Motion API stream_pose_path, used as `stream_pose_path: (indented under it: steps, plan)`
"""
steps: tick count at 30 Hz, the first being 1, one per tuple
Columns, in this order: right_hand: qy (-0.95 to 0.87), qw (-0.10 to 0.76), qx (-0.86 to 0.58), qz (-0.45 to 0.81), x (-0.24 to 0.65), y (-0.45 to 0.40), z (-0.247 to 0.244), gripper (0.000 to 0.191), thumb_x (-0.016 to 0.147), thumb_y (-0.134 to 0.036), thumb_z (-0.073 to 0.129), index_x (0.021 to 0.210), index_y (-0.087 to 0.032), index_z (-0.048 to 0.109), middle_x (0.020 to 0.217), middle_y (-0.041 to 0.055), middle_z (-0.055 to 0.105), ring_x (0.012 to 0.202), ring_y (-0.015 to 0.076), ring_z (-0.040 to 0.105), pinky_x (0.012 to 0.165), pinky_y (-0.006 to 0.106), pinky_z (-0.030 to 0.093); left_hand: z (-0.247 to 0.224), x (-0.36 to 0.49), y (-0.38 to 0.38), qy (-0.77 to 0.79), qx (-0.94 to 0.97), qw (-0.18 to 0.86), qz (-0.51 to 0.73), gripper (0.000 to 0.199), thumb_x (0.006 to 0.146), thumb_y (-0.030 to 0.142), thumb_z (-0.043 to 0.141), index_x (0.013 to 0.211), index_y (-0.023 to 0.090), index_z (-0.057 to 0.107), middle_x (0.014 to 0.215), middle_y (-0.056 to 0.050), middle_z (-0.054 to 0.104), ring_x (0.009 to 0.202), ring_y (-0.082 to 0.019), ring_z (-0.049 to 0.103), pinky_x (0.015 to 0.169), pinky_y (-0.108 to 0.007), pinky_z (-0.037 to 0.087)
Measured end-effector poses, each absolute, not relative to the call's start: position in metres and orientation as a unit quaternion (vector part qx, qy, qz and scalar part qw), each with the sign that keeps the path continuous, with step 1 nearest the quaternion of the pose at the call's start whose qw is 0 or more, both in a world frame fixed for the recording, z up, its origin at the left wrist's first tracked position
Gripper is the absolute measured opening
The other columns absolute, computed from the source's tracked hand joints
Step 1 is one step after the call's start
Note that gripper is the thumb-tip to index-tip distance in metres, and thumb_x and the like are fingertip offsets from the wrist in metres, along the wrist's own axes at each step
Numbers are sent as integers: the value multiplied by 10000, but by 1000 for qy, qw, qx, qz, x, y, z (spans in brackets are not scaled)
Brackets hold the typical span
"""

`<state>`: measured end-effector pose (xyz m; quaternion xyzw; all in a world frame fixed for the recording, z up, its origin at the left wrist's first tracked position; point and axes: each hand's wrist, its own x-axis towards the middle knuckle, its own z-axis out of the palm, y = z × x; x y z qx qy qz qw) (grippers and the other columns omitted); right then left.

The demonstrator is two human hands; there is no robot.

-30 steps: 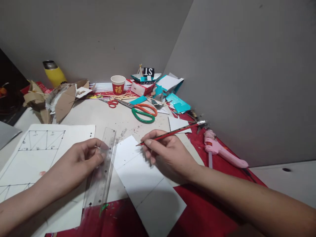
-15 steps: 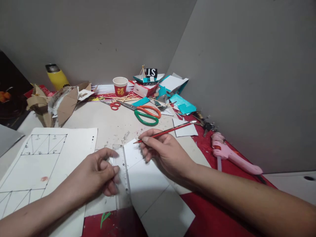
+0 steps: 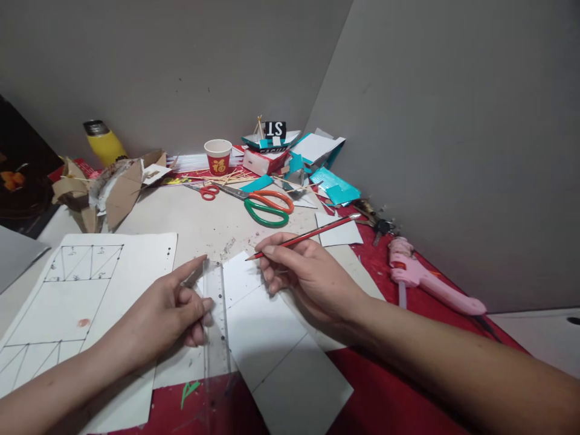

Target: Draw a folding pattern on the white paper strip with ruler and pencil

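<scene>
Beyond right fingers (image 3: 283, 257) around pencil (image 3: 317, 232), left fingers (image 3: 189, 270) half-spread at ruler (image 3: 216, 329), paper cup (image 3: 218, 165), contents hidden

A person's bare right hand (image 3: 312, 275) held a slim red-and-black pencil (image 3: 317, 232), its tip over the far end of a white rectangular card (image 3: 281, 344) crossed by two drawn lines. The left hand (image 3: 181, 305) rested at the edge of a clear plastic ruler (image 3: 216, 329) just beside the card, index finger extended. At left, a white paper sheet (image 3: 104, 302) bore ruled diagrams. Farther back on the pale worktop (image 3: 194, 223), orange-and-green-handled scissors (image 3: 266, 220) lay near a white-and-red paper cup (image 3: 218, 162); a pink glue gun (image 3: 421, 281) lay at right.
</scene>
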<state>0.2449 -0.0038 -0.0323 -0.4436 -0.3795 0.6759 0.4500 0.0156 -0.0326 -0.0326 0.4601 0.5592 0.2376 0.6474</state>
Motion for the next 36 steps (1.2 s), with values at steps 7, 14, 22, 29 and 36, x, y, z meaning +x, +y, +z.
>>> stream_pose_path:
  steps: [7,14,22,29,36]
  plan:
    - [-369,433,-451,688,242,-1,-40,309,711,-397,831,785,-155,652,660,-7,638,533,81,553,479,188,494,-38,17,-32,563,474,641,217,991,842,400,719,1602,179,123,639,50,664,511,-151,632,490,-250,488]
    - [-366,427,-462,686,242,1,-45,302,705,-383,834,787,-157,653,670,-7,640,542,85,563,482,190,524,-35,18,-31,574,464,633,231,1071,777,408,762,1602,171,121,643,21,690,498,-171,632,484,-276,503]
    - [-373,423,-464,683,242,3,-47,261,702,-358,823,762,-159,664,663,-11,635,544,87,565,496,206,547,-35,20,-30,578,444,643,234,1104,749,412,768,1597,158,107,680,-11,723,533,-181,656,507,-278,512]
    - [-379,422,-461,683,243,2,-46,228,721,-342,798,754,-156,671,655,-13,631,540,86,557,496,208,544,-33,20,-33,596,510,591,191,1040,803,476,696,1602,165,109,590,70,654,513,-194,650,511,-297,507]
    - [-376,415,-471,682,243,2,-46,206,733,-324,790,765,-159,671,667,-11,634,548,86,560,503,211,554,-33,5,-40,528,806,184,197,563,969,397,492,1437,85,481,754,-60,747,607,-217,687,532,-331,533]
